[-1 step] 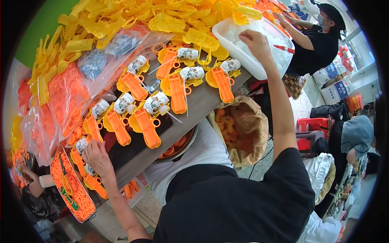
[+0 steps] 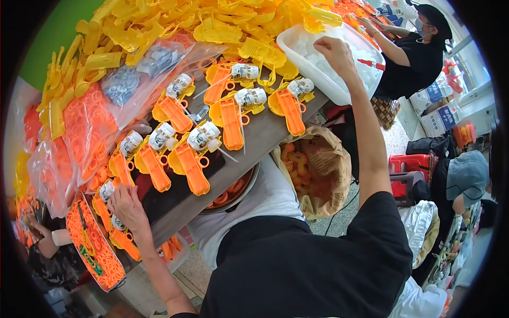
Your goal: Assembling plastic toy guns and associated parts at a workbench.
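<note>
At the left front of the table my left hand (image 2: 128, 208) lies on or right beside an orange and yellow toy gun half (image 2: 123, 241), fingers stretched and apart. My right hand (image 2: 335, 52) is raised over a white tub (image 2: 354, 94) of small translucent white pieces. Its fingers are pinched together, and whatever they may hold is too small to make out. Between the hands, several toy gun halves stand in rows, each a yellow shell with an orange grip and a white printed drum, such as the one nearest me (image 2: 192, 169).
Yellow shells (image 2: 217, 31) are heaped at the back. Orange rings fill a clear bag (image 2: 90, 119) and a long box (image 2: 103, 254) with pliers. A red tool (image 2: 371, 64) lies by the tub. A paper sack (image 2: 334, 185) stands below the table edge. Other people work nearby.
</note>
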A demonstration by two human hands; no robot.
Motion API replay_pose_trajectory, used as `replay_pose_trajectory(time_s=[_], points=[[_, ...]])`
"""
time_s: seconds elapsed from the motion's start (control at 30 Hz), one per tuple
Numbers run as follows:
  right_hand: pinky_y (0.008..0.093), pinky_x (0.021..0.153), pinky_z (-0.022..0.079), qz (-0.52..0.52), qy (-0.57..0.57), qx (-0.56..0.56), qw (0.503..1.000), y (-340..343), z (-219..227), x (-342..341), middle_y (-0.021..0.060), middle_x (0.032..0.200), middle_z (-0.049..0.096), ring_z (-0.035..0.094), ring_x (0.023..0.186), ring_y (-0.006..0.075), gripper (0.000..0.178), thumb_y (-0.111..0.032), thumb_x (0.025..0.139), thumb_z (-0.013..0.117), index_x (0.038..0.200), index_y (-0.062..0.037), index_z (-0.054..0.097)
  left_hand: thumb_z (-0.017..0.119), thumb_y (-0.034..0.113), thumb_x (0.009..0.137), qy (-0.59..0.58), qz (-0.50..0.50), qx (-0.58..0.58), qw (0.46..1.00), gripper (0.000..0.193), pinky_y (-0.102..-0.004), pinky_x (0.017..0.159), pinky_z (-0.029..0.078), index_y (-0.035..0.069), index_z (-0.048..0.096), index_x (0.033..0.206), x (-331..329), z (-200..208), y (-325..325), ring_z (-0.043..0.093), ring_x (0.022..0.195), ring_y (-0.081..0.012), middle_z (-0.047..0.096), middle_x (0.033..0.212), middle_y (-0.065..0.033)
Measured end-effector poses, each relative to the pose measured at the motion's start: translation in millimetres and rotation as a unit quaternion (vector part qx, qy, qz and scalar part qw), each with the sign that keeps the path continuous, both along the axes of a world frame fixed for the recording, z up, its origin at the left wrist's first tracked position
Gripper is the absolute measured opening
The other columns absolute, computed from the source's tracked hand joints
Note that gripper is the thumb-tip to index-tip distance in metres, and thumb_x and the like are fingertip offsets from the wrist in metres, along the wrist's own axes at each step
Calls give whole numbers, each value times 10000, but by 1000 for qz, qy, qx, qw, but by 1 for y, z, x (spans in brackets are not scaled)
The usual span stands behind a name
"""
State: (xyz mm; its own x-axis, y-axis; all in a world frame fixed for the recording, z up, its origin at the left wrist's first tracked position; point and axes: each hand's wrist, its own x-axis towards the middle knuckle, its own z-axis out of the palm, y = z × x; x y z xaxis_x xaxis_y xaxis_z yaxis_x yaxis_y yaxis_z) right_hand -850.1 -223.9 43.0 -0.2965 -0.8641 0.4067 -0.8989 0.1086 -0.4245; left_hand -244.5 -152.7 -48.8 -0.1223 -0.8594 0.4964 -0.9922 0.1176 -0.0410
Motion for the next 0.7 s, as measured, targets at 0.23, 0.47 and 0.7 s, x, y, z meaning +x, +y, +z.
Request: replay_pose_trajectory(time_s=[0.23, 0.47, 0.7], points=[[411, 901, 502, 38, 144, 38, 988, -74, -34, -29, 119, 1145, 671, 647, 1039, 317, 340, -46, 853, 621, 1191, -78, 649, 675, 154, 888, -10, 21, -1, 1000, 163, -412, 952, 390, 24, 613, 964, -3, -6, 1, 582, 940, -275, 636, 936, -92], [392, 877, 505, 63, 140, 33, 988, -44, -16, -60, 132, 1093, 653, 643, 946, 302, 428, -96, 783, 732, 1187, -68, 597, 680, 110, 875, -18, -47, -12, 999, 158, -383, 992, 381, 31, 693, 1011, 16, -2, 7, 609, 1028, -240, 693, 1090, -83], [256, 839, 539, 371, -566, 39, 735, -9, 10, 34, 74, 1132, 640, 642, 925, 139, 390, -161, 968, 624, 1312, -1, 532, 678, 109, 910, 128, -44, -35, 990, 138, -385, 964, 412, 12, 707, 1004, 13, 30, 1, 651, 973, -242, 715, 1018, -101]])
